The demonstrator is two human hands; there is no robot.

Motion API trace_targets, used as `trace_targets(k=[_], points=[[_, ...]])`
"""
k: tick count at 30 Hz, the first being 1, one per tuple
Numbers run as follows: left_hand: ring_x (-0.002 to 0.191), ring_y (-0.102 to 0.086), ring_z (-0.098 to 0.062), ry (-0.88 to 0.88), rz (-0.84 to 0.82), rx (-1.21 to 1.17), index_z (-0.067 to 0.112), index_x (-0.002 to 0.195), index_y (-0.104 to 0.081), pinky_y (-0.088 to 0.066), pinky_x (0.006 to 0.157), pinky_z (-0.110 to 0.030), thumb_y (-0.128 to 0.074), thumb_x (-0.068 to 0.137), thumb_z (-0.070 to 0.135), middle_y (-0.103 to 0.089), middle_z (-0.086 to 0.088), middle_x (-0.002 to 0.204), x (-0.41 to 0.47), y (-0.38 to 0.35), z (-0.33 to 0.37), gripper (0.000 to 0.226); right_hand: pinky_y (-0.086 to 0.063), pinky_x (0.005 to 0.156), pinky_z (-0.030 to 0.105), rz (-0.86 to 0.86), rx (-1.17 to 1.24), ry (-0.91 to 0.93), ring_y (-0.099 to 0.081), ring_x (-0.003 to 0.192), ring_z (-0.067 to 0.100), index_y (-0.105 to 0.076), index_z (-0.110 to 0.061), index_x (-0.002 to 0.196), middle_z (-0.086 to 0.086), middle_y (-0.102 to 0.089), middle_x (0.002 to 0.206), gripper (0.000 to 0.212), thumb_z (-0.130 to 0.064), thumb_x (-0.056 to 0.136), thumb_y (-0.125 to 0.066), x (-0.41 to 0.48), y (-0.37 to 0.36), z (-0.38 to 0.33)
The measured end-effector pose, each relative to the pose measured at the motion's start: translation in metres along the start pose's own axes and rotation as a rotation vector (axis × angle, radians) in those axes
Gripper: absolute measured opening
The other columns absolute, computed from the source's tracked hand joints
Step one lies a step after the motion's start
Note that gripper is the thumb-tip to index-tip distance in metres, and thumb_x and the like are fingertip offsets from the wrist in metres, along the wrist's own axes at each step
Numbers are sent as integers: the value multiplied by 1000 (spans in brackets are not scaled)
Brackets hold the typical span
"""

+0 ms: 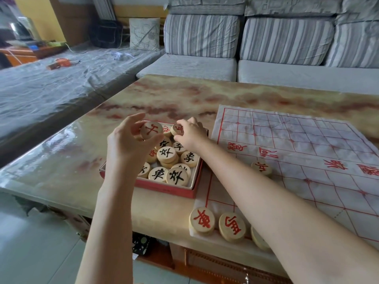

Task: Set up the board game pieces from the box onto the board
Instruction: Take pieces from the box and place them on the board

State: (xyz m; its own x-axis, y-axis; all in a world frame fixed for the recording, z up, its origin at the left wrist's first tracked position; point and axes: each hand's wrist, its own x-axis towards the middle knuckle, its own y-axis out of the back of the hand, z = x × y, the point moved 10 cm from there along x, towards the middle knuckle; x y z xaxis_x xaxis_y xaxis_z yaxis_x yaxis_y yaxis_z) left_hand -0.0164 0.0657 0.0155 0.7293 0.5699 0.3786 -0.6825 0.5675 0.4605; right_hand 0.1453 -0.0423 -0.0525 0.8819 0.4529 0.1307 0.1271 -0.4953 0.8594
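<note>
Together, both hands were over the box (164, 187), a shallow red-rimmed carton. It sat on the marbled desk (184, 93) at nine o'clock of the board (307, 152), its right wall along the sheet's left margin.

The left hand (127, 144) was raised above the box's far-left corner. Its thumb and curled fingers pinched a wooden disc (151, 130) with a red character, face turned toward the camera. At three o'clock of it, the right hand (190, 134) reached over the far end of the box. It gripped a second disc (177, 129), also red-marked, with fingers curled round the rim. Whether that one was lifted clear of the pile could not be told.

Beneath the hands the box held a heap of loose discs (166, 154), most showing black characters, some stacked on others.

The board was a creased white sheet with a red grid and red characters across its middle band. At its six o'clock edge, by the left corner, a corner disc (202, 220) and a neighbouring disc (232, 226) lay side by side, both red-marked. A third disc (258, 240) was partly hidden under the right forearm. A lone disc (261, 168) lay farther up the board's left side, at twelve o'clock of those, just past the forearm.

A striped grey sofa (287, 42) stood beyond the desk at twelve o'clock.
</note>
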Motion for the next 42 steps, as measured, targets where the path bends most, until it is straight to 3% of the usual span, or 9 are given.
trace_targets(k=[6,9,11,14,19,28,33,38,42], points=[[91,-60,-2,-44,-28,-11,27,119,-59,-43,79,-13,-80,66,27,-63,12,98,-1,-8,9,57,-38,98,36,69,157,49,-42,119,23,-49,-12,122,7,-44,129,51,-27,78,-70,-12,20,-7],[87,-58,5,-79,-58,-34,28,116,-60,-40,71,1,-80,65,30,-63,15,97,-3,-15,17,55,-42,76,20,91,405,18,-52,102,14,-51,-14,119,3,-55,118,51,-21,74,-74,-34,45,6],[89,-59,7,-96,-111,-46,30,115,-60,-42,74,-2,-80,65,31,-65,14,100,-7,-25,23,54,-37,66,12,75,434,22,-52,93,9,-53,-17,116,-1,-57,112,49,-19,72,-75,-56,61,18],[94,-61,0,-118,-188,-44,30,116,-60,-44,81,-12,-81,64,30,-67,11,105,-16,-43,33,56,-37,66,12,72,449,-19,-52,82,1,-56,-20,113,-3,-59,109,47,-16,71,-77,-91,82,45],[81,-54,18,-161,-281,-41,32,107,-61,-38,68,1,-80,64,33,-62,26,86,-43,-70,59,47,-40,63,1,143,470,-91,-55,80,2,-60,-18,113,-4,-61,105,48,-10,70,-78,-146,120,90],[81,-55,19,-254,-559,-102,39,101,-59,-44,65,-1,-78,64,39,-63,24,88,-131,-132,109,41,-40,77,13,299,398,-267,-57,101,11,-57,-25,119,-7,-60,112,56,-16,69,-80,-235,179,187],[80,-53,18,-335,-634,-133,35,98,-60,-41,66,-3,-78,65,36,-63,26,86,-168,-160,139,37,-37,73,13,453,369,-402,-55,96,10,-55,-28,108,-6,-58,107,50,-12,67,-80,-269,202,252],[89,-54,14,-408,-711,-131,35,104,-59,-39,73,0,-76,66,39,-64,22,95,-198,-188,158,42,-42,85,25,522,362,-497,-58,95,14,-60,-16,114,4,-63,111,54,-6,65,-80,-281,206,296],[91,-54,12,-438,-727,-130,34,107,-58,-41,78,-4,-75,67,39,-64,21,98,-207,-201,164,44,-46,87,27,534,308,-498,-60,98,15,-62,-19,113,-2,-65,105,54,-10,64,-81,-279,201,304]])
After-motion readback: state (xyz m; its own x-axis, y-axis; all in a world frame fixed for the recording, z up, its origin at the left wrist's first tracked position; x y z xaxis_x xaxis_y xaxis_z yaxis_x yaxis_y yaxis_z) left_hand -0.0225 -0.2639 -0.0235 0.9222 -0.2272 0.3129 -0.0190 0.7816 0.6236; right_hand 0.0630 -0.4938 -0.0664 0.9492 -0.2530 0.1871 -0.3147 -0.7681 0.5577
